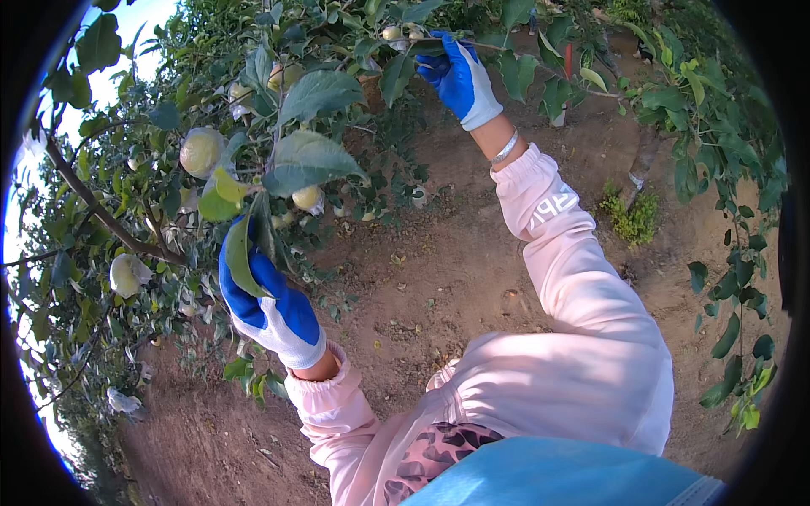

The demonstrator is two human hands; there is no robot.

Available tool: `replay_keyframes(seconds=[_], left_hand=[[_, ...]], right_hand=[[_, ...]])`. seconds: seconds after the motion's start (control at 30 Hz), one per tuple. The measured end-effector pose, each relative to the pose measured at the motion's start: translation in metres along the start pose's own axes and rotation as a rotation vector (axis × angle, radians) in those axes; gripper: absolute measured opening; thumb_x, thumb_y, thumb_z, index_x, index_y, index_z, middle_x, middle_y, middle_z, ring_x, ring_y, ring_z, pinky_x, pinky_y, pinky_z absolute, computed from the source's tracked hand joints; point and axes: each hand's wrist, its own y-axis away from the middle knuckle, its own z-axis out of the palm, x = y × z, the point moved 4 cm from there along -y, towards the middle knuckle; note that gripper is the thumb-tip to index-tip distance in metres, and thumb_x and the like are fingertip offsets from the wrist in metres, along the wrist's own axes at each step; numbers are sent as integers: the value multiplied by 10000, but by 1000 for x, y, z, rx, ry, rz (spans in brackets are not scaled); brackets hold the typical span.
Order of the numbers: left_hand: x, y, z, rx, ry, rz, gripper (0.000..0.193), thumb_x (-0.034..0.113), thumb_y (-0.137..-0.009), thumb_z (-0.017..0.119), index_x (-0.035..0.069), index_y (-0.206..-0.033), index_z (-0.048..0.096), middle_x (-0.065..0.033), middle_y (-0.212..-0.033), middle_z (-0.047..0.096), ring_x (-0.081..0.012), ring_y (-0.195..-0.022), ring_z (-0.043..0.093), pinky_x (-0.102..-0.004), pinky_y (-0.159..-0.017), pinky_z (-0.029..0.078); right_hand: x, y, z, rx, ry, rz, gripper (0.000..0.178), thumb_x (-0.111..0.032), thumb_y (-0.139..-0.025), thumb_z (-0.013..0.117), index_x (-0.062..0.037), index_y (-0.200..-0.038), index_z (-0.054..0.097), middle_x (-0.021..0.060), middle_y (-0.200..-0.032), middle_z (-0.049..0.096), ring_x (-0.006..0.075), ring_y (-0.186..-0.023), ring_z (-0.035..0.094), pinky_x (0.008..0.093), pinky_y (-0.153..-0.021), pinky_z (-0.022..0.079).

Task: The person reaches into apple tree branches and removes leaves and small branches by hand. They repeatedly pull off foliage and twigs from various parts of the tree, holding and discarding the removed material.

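Observation:
Both hands wear blue-and-white work gloves. My left hand (274, 308) is raised among the leaves at the left, its fingers curled. A long green leaf (240, 257) lies across them and partly hides what they hold. My right hand (462, 83) reaches higher and farther off, its fingers bent round a thin leafy branch (489, 45). Small pale fruits (392, 34) like apples hang just left of it. A larger pale yellow-green apple (202, 152) hangs above and left of my left hand. Another apple (309, 199), with clear film about it, hangs beyond that hand.
A bare brown limb (105, 215) slants through the foliage at the left, with more film-wrapped apples (128, 276) around it. Leafy shoots (732, 337) droop at the right. Below lies brown soil (405, 295), with a small green weed (633, 218) by a thin trunk.

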Motion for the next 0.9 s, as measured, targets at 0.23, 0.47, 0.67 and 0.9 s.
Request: replay_keyframes(seconds=[0.23,0.47,0.67,0.9], left_hand=[[-28,29,13,-83,58,-96,365,62,-944,501,-45,-1293,491,-184,-1229,588,-274,-1123,589,-391,-939,482],[-79,83,36,-430,-151,-377,681,256,-681,860,15,-1234,546,-95,-1154,610,-200,-1033,582,-339,-903,461],[-113,95,54,-482,-142,-511,586,249,-686,855,19,-1145,571,-97,-1047,634,-183,-931,603,-327,-849,484],[-128,105,59,-454,-133,-599,297,141,-775,764,46,-1026,636,-41,-849,660,-102,-714,579,-266,-673,496]], right_hand=[[-8,136,-28,116,330,53,243,-216,-971,535,-48,-1145,561,94,-1025,661,175,-839,654,335,-656,576],[-9,185,-20,127,647,84,221,-180,-952,573,-18,-1101,594,74,-995,668,131,-811,634,297,-635,558],[-6,206,-31,167,681,81,195,-137,-940,588,-9,-1085,606,62,-994,668,105,-817,626,262,-676,532],[-7,224,-38,187,749,115,237,-154,-955,563,0,-1130,606,56,-1045,660,99,-909,606,241,-805,484]])
